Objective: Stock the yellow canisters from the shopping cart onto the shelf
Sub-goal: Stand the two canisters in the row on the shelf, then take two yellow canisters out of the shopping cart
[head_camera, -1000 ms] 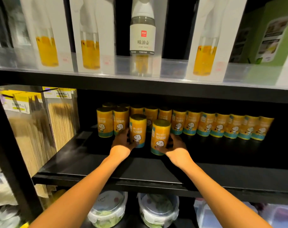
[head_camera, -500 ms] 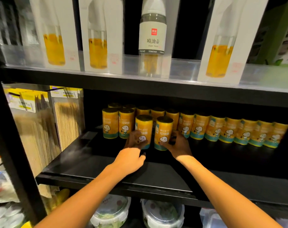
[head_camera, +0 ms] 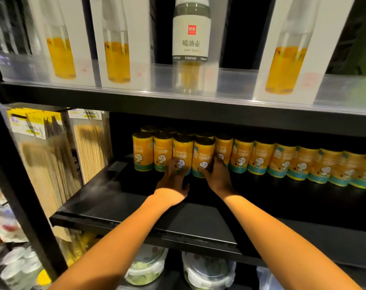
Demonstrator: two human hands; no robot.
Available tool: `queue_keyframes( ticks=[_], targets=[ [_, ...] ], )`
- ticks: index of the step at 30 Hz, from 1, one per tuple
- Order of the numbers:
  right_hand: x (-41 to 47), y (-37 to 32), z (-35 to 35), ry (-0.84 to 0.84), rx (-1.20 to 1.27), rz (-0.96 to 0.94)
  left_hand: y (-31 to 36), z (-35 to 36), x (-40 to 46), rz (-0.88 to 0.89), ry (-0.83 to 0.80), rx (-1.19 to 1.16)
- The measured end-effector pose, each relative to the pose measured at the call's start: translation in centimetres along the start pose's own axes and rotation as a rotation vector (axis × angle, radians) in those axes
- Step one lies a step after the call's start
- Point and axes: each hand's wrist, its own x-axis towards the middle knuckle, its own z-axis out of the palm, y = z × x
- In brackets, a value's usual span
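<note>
A: So, what sort of place is this?

B: A dim shop aisle with black shelving. The middle black shelf [head_camera: 119, 197] carries a long row of yellow canisters [head_camera: 261, 160], all upright, with more behind them at the left end. Packs of bamboo skewers [head_camera: 90, 151] hang to the left, and clear lidded containers [head_camera: 207, 271] sit on the level below.

A: And the hands?

B: Both arms reach in from below. The left hand [head_camera: 173, 181] rests its fingers against the base of 1 front canister [head_camera: 183, 155], slightly blurred. The right hand [head_camera: 216, 174] curls around the lower part of the neighbouring canister [head_camera: 203, 155], which stands just proud of the row. The 2 hands are close together but not touching.

A: Any writing?

B: The canisters show a cartoon figure and Chinese characters too small to read. On the upper shelf, a spray bottle [head_camera: 191, 42] reads "TOHOME", between white boxes [head_camera: 119, 40] picturing yellow oil.
</note>
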Motion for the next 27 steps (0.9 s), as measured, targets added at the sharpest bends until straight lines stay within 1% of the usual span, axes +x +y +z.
queue_keyframes(
  ticks=[4,6,10,13,15,18,20,23,25,27],
  targets=[
    [-1.1,-0.2,-1.3,-0.101,-0.057,0.013,-0.2,-1.0,-1.2,-0.012,-0.101,0.006],
    [-2.2,-0.1,-2.5,-0.123,-0.046,0.025,-0.2,-2.3,-2.9,-0.013,-0.105,-0.01],
    [-6.5,-1.1,-5.6,-0.212,0.037,0.036,-0.3,-4.7,-7.5,-0.141,-0.007,-0.048],
    [-11.1,-2.7,-7.6,-0.251,0.001,-0.071,0.1,-5.7,-11.9,-0.087,0.143,-0.158],
    [-14.6,-3.6,-8.2,-0.26,0.029,-0.157,0.9,-5.9,-15.2,-0.032,0.239,-0.21],
    [-20.1,-3.8,-7.9,-0.281,0.065,-0.278,1.6,-5.0,-20.2,-0.015,0.293,-0.248],
    [-23.2,-3.4,-7.5,-0.311,0.126,-0.304,1.8,-4.5,-23.4,-0.007,0.326,-0.24],
    [-27.3,-1.8,-6.2,-0.42,0.204,-0.34,2.0,-3.2,-29.2,-0.098,0.321,-0.234],
    [-29.6,-0.1,-4.8,-0.511,0.237,-0.328,1.8,-2.0,-33.3,-0.182,0.315,-0.25],
    [-31.8,1.6,-3.1,-0.601,0.246,-0.304,1.2,-0.4,-37.5,-0.261,0.281,-0.217]
  ],
)
